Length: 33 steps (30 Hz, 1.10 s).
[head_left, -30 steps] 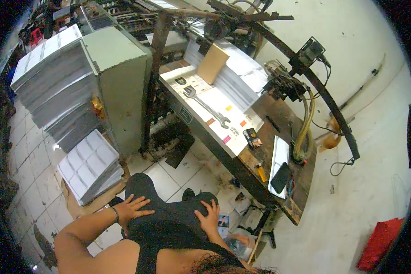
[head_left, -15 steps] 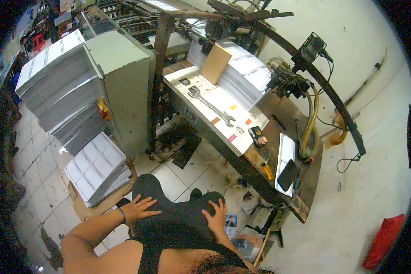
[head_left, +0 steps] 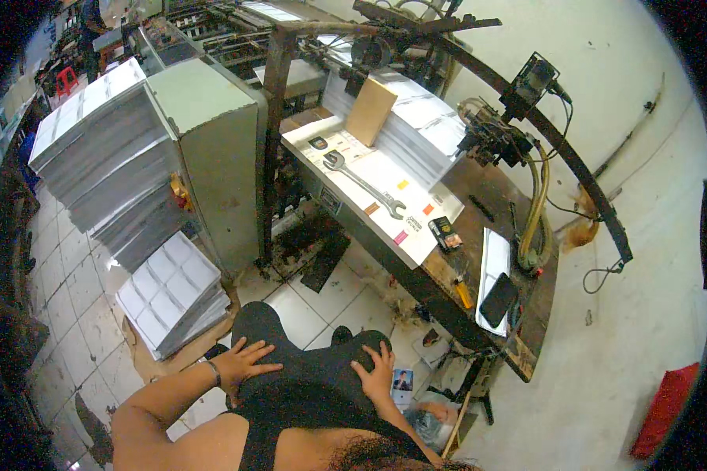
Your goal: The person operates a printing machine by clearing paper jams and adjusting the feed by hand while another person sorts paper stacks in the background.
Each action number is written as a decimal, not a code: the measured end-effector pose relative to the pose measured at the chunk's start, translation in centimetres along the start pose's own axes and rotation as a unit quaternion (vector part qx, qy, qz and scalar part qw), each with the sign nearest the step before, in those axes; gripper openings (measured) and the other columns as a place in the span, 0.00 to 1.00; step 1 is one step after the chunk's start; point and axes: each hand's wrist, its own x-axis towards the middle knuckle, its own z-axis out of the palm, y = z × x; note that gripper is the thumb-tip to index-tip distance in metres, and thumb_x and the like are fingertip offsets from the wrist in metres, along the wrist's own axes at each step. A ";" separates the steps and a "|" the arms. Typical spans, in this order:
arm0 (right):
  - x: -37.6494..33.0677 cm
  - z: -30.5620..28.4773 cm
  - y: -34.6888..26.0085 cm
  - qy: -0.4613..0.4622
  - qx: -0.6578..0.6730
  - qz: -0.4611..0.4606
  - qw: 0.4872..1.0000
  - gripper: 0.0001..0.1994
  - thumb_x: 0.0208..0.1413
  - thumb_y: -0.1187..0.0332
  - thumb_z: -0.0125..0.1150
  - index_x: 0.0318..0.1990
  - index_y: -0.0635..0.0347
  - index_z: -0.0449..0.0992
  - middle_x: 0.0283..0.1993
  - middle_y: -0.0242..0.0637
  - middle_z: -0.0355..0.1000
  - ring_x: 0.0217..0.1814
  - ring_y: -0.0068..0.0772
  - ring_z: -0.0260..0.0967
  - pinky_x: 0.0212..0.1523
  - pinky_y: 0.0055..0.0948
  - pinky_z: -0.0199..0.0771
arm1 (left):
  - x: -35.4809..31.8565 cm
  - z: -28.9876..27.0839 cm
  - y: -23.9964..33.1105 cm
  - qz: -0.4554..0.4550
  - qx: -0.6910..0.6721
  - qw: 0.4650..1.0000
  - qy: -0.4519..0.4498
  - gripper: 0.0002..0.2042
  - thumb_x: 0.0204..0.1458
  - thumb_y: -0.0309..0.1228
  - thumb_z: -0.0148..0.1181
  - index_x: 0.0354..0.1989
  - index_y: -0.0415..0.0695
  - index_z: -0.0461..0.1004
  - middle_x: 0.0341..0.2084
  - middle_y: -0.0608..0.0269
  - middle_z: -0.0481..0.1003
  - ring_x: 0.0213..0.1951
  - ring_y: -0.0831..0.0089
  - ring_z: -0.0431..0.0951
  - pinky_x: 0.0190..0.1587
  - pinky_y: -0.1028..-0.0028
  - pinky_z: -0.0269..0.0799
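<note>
A seated person rests both hands flat on black-clad thighs, the left hand (head_left: 242, 363) on the left leg and the right hand (head_left: 375, 372) on the right, fingers spread. Ahead, a long wooden surface (head_left: 479, 235) carries white printed sheets, a large wrench (head_left: 364, 184), a tall paper stack (head_left: 416, 133) and a dark phone (head_left: 498, 299). To the left, printed sheets are stacked beside a grey-green machine cabinet (head_left: 212, 149) on the tiled floor (head_left: 63, 290).

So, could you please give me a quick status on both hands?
Left hand and right hand flat on black-clad thighs, holding nothing. Wrench untouched on workbench.
</note>
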 end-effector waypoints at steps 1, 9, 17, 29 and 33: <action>0.0 0.1 0.1 0.001 0.000 0.001 1.000 0.29 0.48 0.51 0.78 0.60 0.44 0.81 0.79 0.52 0.54 0.80 0.66 0.46 0.77 0.55 0.53 | 0.0 -0.1 0.1 0.000 0.000 1.000 -0.001 0.81 0.09 0.51 0.90 0.81 0.75 0.40 0.81 0.49 0.36 0.81 0.44 0.35 0.75 0.30 0.34; -0.2 0.2 -0.1 0.002 0.008 0.001 1.000 0.29 0.49 0.51 0.77 0.60 0.42 0.80 0.79 0.51 0.55 0.80 0.66 0.45 0.78 0.55 0.52 | 0.1 0.8 -0.3 0.001 0.013 1.000 -0.002 0.80 0.10 0.52 0.90 0.81 0.75 0.39 0.81 0.48 0.36 0.81 0.44 0.35 0.75 0.30 0.35; -0.1 0.2 0.0 0.004 0.012 -0.007 1.000 0.29 0.49 0.51 0.77 0.60 0.42 0.80 0.79 0.51 0.55 0.80 0.66 0.46 0.78 0.55 0.52 | 0.0 0.8 -0.3 0.000 0.021 1.000 0.002 0.80 0.09 0.54 0.89 0.81 0.74 0.40 0.81 0.48 0.36 0.81 0.43 0.35 0.75 0.30 0.35; 0.2 -0.2 -0.4 -0.003 0.012 0.000 1.000 0.29 0.49 0.53 0.78 0.60 0.45 0.80 0.79 0.55 0.55 0.80 0.66 0.46 0.77 0.55 0.52 | 0.4 0.4 -0.3 -0.006 0.024 1.000 -0.012 0.82 0.08 0.51 0.90 0.81 0.75 0.38 0.82 0.49 0.35 0.81 0.44 0.34 0.76 0.31 0.34; 0.3 -0.4 -1.0 -0.009 0.028 -0.008 1.000 0.28 0.49 0.55 0.78 0.60 0.46 0.80 0.79 0.54 0.54 0.80 0.64 0.47 0.77 0.55 0.52 | -0.1 2.3 -0.7 0.000 0.005 1.000 0.026 0.84 0.05 0.49 0.90 0.81 0.74 0.37 0.82 0.50 0.33 0.81 0.45 0.32 0.76 0.32 0.32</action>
